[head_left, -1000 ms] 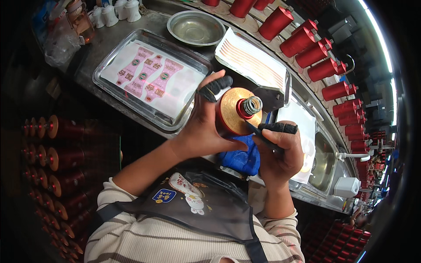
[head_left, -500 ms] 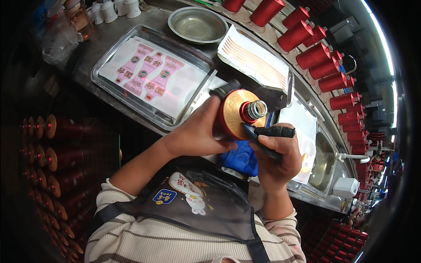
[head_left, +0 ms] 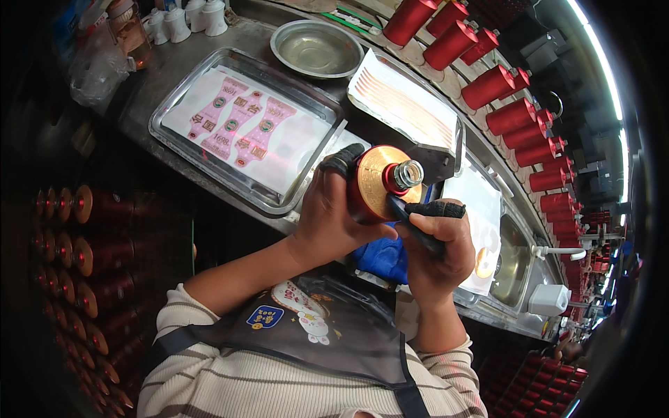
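Holding the bottle (head_left: pixel 371 175), left hand (head_left: pixel 327 216) seems just clear of tray rim (head_left: pixel 277 209).

Gap between jars (head_left: pixel 178 26) and tray (head_left: pixel 189 86), bottles (head_left: pixel 449 46) rightward

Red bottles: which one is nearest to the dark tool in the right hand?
The red bottle gripped in the left hand. The dark tool is at its gold top; the other red bottles are well away from it.

A gold-topped red bottle (head_left: pixel 371 173) with an open glass mouth leans, a dark tool (head_left: pixel 399 209) at its shoulder.
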Motion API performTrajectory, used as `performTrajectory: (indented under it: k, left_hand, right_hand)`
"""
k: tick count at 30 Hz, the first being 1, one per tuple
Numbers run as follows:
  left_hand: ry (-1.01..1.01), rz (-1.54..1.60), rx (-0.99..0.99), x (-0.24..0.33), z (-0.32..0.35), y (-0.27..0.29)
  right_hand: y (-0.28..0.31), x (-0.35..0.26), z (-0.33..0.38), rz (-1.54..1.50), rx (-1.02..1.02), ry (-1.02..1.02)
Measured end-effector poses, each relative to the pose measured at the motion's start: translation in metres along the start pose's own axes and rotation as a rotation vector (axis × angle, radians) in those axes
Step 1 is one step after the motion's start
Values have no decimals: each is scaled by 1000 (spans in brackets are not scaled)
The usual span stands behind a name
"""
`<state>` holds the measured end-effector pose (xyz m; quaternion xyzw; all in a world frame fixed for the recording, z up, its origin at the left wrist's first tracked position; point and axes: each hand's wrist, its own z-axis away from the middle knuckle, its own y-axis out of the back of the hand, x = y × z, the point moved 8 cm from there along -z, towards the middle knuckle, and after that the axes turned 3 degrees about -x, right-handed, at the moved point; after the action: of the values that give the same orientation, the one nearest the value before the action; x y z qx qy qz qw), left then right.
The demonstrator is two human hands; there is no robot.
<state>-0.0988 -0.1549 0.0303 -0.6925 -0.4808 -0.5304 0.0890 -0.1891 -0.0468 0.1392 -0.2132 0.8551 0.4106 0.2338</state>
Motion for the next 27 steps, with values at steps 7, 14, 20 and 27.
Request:
performTrajectory:
  k: [7,14,20,27]
  left_hand:
    - [-97,374,-21,-5,-8,-2]
    - [-259,356,27,-3,4,16]
    - [-80,530,-175,-8,-11,1]
    - [28,329,161,-21,8,-14]
  right_hand:
    - [-2,0,2,-14,21,-15]
    - [0,-3,3,-13,22,-31]
    - [6,0,-2,-82,32,38]
    - [-15,-19,5,-39,55,197]
